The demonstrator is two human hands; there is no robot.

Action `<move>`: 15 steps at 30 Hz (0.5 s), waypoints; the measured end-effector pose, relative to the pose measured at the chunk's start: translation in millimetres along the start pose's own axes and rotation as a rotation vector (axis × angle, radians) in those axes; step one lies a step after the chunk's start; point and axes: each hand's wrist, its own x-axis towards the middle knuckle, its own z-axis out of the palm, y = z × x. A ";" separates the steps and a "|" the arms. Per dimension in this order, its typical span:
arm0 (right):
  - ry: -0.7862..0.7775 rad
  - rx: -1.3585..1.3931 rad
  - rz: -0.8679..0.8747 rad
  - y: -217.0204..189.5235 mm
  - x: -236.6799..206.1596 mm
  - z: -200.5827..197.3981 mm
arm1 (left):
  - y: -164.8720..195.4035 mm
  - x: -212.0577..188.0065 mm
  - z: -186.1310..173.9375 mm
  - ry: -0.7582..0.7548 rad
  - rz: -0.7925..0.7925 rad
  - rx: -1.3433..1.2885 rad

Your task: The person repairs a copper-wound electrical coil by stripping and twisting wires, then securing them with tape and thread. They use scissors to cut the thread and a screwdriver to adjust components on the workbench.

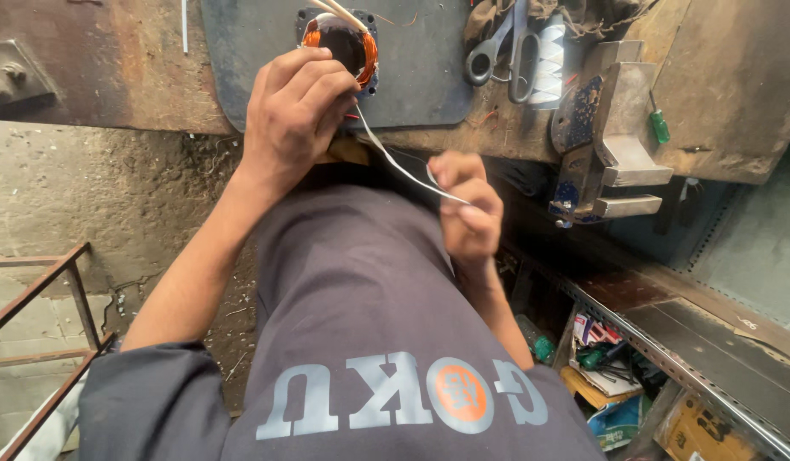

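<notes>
From the head camera I look down on a motor stator (339, 47) with copper windings, lying on a dark rubber mat (421, 77) at the near edge of the workbench (728, 77). My left hand (294, 115) sits right over the stator's near rim, fingers curled and pressed against the winding, closed around the spot where a thin white cord (403, 166) leaves the coil. That cord is the thing that matters here: its long axis runs diagonally from the stator down and to the right, drawn taut, ending in my right hand (468, 209). The right hand is closed in a pinch, thumb and forefinger gripping the cord's free end, and it hangs off the bench edge above my lap, well apart from the stator. So the left hand is the nearer one to the coil, touching it, while the right lies back toward my body along the cord's line. Scissors (497, 43) and a spool of white cord (549, 60) rest farther right on the bench, beside a blue vise (604, 145).
</notes>
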 end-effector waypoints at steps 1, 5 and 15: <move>0.024 0.130 0.117 -11.6 -14.9 -16.4 | 0.0 1.9 0.5 0.015 0.007 0.026; -0.009 -0.836 0.744 -103.7 -78.5 -121.2 | -4.3 1.4 -6.1 -0.030 0.039 0.009; 0.474 -1.528 0.466 -287.0 -246.9 -238.8 | -8.5 3.0 -15.4 -0.099 0.173 0.103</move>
